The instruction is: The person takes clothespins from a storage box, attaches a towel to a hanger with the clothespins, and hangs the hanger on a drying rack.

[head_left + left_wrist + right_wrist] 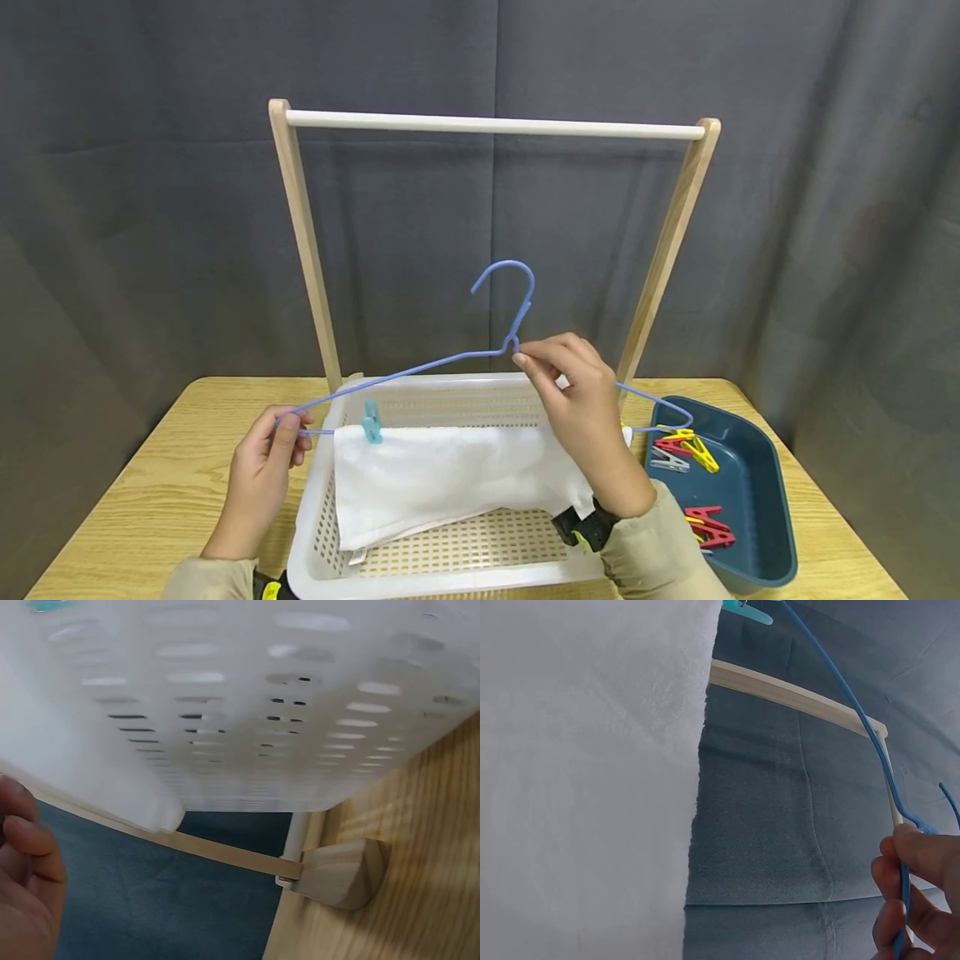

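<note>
A blue wire hanger [420, 367] is held up over the basket, hook upward. My left hand [258, 471] pinches its left corner between thumb and fingers. Just right of the hook's base, my right hand [585, 408] grips the hanger's sloping wire; the right wrist view shows fingers curled round it. A white towel [450, 471] hangs folded over the lower bar. Near the towel's left end a teal clothespin [372, 422] clips it to the bar. A small yellow bit shows at the towel's right edge, mostly hidden by my right hand.
Below the towel is a white perforated basket [442, 583]. A wooden rack with a white rail [495, 125] rises behind it. On the right, a dark blue tray [757, 500] holds several red, yellow and white clothespins [708, 527]. A grey curtain [150, 208] backs the table.
</note>
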Available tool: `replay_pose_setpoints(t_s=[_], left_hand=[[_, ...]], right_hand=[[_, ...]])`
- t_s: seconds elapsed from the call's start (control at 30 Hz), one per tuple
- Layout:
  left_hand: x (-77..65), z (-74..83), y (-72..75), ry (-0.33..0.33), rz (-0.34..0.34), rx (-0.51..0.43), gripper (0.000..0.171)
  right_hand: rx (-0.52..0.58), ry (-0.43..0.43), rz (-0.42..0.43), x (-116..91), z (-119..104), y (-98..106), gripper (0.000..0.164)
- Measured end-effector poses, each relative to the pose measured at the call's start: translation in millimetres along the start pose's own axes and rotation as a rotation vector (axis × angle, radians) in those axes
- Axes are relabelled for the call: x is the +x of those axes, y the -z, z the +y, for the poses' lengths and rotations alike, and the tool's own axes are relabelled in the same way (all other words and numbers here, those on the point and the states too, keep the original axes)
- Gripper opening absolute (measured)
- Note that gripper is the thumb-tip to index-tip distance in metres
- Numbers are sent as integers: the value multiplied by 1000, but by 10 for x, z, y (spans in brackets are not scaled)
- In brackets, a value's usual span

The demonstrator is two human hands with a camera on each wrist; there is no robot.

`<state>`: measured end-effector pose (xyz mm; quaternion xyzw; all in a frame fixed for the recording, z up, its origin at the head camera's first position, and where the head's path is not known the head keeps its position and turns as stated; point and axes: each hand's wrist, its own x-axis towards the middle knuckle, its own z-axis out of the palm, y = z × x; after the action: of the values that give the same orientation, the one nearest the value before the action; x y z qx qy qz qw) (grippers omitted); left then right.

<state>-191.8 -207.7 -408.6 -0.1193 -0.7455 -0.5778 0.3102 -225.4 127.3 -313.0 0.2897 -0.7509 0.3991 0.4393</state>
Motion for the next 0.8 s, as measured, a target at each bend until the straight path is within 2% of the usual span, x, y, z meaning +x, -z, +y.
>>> replay_pose_setpoints(t_s=[0.17,0.37,0.53,0.8], left_hand=[[0,-93,-20,29,2,47,19],[-19,-223,-37,71,-52,100,15],[-40,-299,-35,122,-67,165,10],[-34,-371,-52,189,-86,147,14]], right_hand=[[2,-17,-21,18,11,44,8],[7,-30,-42,48,6,79,7],[6,-18,-40,96,8,94,7],[19,7,-46,180,54,124,8]])
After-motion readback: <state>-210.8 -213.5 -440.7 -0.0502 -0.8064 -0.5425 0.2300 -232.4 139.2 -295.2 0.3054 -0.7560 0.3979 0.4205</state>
